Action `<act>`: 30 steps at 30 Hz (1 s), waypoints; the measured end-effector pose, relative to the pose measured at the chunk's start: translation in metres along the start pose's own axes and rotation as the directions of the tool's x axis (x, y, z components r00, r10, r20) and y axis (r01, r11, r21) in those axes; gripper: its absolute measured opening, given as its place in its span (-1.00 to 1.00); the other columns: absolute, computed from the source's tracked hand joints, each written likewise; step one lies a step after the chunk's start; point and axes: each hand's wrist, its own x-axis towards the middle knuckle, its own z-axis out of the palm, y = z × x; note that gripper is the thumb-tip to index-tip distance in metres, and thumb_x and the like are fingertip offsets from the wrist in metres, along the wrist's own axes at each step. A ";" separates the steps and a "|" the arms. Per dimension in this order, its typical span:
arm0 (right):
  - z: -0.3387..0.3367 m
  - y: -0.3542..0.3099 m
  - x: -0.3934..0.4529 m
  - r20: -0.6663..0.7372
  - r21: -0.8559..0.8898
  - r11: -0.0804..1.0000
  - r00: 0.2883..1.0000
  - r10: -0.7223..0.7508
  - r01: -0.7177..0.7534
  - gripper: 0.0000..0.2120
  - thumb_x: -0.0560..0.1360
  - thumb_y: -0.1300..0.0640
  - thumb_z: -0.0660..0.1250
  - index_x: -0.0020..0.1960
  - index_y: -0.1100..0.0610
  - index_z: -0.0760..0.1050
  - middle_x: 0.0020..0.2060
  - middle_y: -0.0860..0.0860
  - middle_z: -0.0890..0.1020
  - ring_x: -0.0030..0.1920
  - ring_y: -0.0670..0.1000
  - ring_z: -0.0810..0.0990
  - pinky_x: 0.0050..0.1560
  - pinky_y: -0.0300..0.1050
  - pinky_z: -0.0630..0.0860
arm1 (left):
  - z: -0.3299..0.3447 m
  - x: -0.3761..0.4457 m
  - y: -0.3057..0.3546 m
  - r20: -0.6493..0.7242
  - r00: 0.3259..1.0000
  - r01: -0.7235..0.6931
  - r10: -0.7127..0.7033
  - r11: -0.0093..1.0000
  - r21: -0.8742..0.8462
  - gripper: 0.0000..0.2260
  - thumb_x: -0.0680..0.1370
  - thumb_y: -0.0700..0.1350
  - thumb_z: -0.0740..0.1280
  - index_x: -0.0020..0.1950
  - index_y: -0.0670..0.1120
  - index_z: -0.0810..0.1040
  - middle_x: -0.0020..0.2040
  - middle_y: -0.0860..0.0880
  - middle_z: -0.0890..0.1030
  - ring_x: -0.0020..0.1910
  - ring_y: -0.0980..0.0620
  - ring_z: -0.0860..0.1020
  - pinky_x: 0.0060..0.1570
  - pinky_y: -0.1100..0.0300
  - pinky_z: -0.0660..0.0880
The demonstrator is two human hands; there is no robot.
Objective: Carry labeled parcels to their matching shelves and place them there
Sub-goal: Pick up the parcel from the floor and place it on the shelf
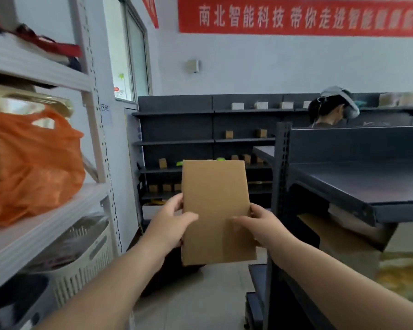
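Off to the left of the grip, an orange plastic bag [29, 163] is parked on a white rack [41, 225]. The left hand [169, 225] is clamped on the left edge of a plain cardboard parcel [217, 210], which is held upright in mid-air; the right hand [260, 225] is closed on its right edge. Just right of the grip, a dark shelf [358, 182] is seen.
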 end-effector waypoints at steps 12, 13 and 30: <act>-0.023 -0.100 -0.056 0.005 0.031 0.976 0.977 -0.215 0.214 -0.62 0.54 0.01 0.22 0.36 -0.06 0.37 0.03 -0.16 0.58 0.01 -0.11 0.54 0.09 -0.08 0.42 | -0.032 -0.038 0.093 -0.077 0.981 -0.180 0.177 0.983 -0.027 -0.47 0.51 -0.17 0.28 0.45 0.05 0.23 0.28 0.10 0.44 0.11 0.05 0.51 0.13 -0.01 0.51; -0.024 -0.105 -0.061 -0.001 0.051 0.976 0.977 -0.212 0.212 -0.59 0.55 0.00 0.19 0.39 -0.05 0.33 0.07 -0.17 0.56 0.04 -0.11 0.52 0.13 -0.07 0.41 | -0.034 -0.041 0.099 -0.078 0.978 -0.195 0.193 0.981 -0.018 -0.47 0.51 -0.16 0.28 0.45 0.06 0.23 0.35 0.05 0.41 0.19 0.00 0.49 0.19 -0.06 0.48; -0.012 -0.129 -0.105 -0.289 -0.094 0.813 0.766 -0.575 0.575 -0.55 0.41 0.07 0.40 0.27 -0.09 0.42 0.32 -0.08 0.35 0.31 -0.09 0.33 0.31 -0.13 0.30 | -0.051 -0.074 0.106 -0.205 0.957 -0.261 0.205 0.915 -0.308 -0.58 0.54 -0.17 0.26 0.38 0.06 0.32 0.11 0.11 0.52 -0.05 0.21 0.48 0.06 -0.02 0.49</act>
